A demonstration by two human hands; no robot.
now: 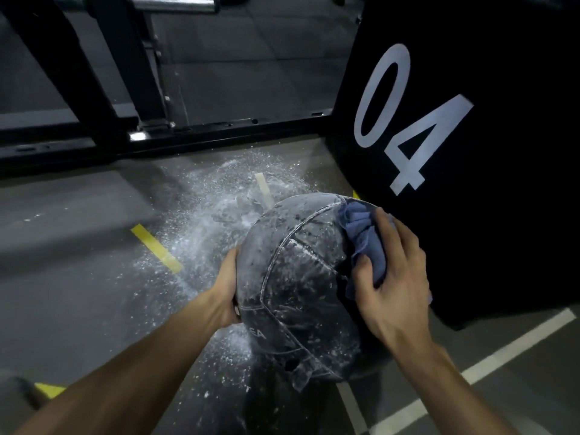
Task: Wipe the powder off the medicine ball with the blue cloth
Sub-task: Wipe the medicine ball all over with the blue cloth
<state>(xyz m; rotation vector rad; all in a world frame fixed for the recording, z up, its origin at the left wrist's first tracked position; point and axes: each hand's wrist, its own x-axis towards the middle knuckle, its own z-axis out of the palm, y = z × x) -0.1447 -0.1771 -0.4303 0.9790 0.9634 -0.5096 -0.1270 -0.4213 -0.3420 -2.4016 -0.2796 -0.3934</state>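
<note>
Down low, the grey floor (78, 221) fills most of the view, marked with yellow tape (156, 248) and white lines (514, 346), and strewn with white powder (201, 215) around and behind the ball. At right stands a big black box (502, 152) bearing a white "04". Across the top runs a black steel frame (94, 89) whose base rail lies on the floor. The dark ball (295, 293) sits centre, just beside the box, held up between both hands; whether its underside touches the floor cannot be told. Its stitched panels are smeared and flecked with powder, and a torn flap hangs at its lower edge. The right hand (392, 277) presses the bunched blue cloth (364, 240) against the ball's upper right side, thumb and fingers curled round the cloth. The left hand (227, 290) cups the ball's left side, fingers wrapped behind it and mostly hidden. A pale stick (263, 189), perhaps wood, lies in the powder behind the ball.
</note>
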